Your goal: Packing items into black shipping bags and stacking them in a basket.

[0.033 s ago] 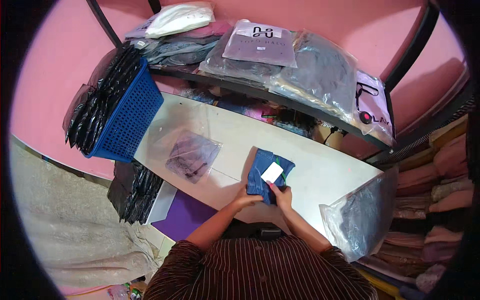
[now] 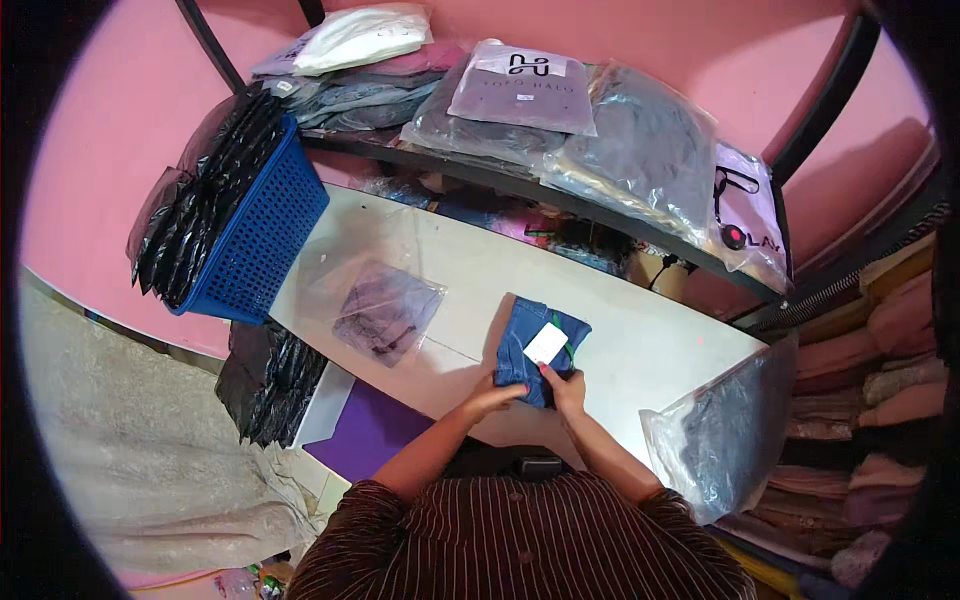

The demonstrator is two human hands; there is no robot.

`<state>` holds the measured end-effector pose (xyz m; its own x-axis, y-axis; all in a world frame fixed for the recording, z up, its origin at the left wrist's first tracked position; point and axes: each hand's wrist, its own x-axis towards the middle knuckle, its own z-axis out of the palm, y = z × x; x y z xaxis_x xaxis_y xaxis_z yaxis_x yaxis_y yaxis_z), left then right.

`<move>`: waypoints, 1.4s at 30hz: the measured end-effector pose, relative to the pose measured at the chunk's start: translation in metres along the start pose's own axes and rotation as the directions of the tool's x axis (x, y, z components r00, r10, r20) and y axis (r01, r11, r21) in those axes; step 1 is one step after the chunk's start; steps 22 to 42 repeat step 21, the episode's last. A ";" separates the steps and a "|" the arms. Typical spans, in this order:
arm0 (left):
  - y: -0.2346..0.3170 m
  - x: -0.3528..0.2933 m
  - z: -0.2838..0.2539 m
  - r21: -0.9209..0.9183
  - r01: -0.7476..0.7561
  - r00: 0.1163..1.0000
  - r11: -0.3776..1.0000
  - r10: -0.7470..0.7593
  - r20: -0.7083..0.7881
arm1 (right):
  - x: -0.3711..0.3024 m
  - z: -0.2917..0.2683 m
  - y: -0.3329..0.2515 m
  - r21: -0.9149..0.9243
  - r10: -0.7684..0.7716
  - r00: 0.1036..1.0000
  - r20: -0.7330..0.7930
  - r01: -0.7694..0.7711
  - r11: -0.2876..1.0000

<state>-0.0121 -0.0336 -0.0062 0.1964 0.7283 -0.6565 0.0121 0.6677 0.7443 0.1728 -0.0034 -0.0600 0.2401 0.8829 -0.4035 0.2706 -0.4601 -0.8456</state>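
Observation:
A folded blue denim garment (image 2: 525,325) is held up over the white table by both my hands. On its front lies a white card tag (image 2: 546,344), with a thin green strip showing beside it. My left hand (image 2: 490,397) grips the lower left edge, thumb on the denim and its other fingers mostly hidden. At the lower right, my right hand (image 2: 567,391) closes on the garment, its thumb at the bottom edge of the tag. To the left, a flat clear plastic bag with a greyish-purple folded item (image 2: 388,312) rests on the table.
A blue basket (image 2: 262,225) full of black plastic bags stands at the table's left end. Across the back runs a dark shelf (image 2: 450,165) stacked with bagged garments. A clear bag of dark clothing (image 2: 715,435) overhangs the right end, near piled folded fabrics (image 2: 840,420).
My left thumb has shifted slightly up onto the front of the denim. The garment and my right hand stay almost in place.

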 end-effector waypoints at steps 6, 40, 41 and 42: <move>-0.016 0.019 -0.029 0.099 -0.055 0.998 0.994 0.059 -0.039 | 0.030 0.026 0.021 -0.174 -0.161 0.959 0.231 0.203 0.963; 0.041 0.030 -0.100 0.417 -0.748 0.663 0.516 0.568 0.488 | -0.012 0.036 -0.091 -0.380 -0.288 0.872 0.396 0.441 0.813; 0.041 0.030 -0.100 0.417 -0.748 0.663 0.516 0.568 0.488 | -0.012 0.036 -0.091 -0.380 -0.288 0.872 0.396 0.441 0.813; 0.041 0.030 -0.100 0.417 -0.748 0.663 0.516 0.568 0.488 | -0.012 0.036 -0.091 -0.380 -0.288 0.872 0.396 0.441 0.813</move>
